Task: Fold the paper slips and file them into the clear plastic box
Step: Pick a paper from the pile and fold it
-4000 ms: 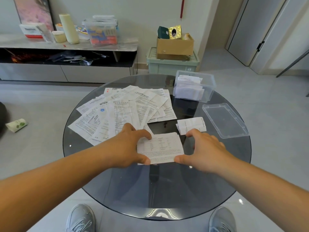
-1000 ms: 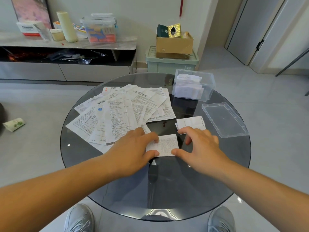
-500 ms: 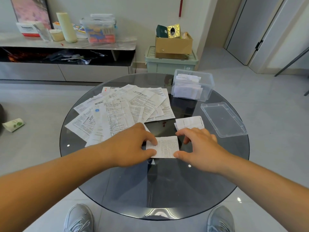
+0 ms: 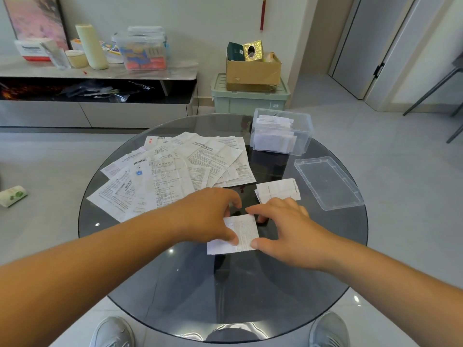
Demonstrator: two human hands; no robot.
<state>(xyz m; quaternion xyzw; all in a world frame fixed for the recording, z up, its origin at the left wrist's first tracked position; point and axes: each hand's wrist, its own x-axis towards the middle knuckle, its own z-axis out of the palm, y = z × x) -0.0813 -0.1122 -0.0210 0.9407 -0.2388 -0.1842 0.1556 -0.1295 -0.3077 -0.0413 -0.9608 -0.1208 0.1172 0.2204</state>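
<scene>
Paper slip [image 4: 244, 231] smaller, one fold more.

Both bare forearms reach forward and converge. The left hand [image 4: 210, 216] lies palm-down with fingers curled, its thumb pressing on the folded slip [image 4: 244, 229] — the right hand [image 4: 285, 229] mirrors it, thumb at the slip's near corner, fingers curled by its far edge.

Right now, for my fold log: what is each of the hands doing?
The left hand pinches the folded paper slip.
The right hand pinches the same slip's right edge.
</scene>
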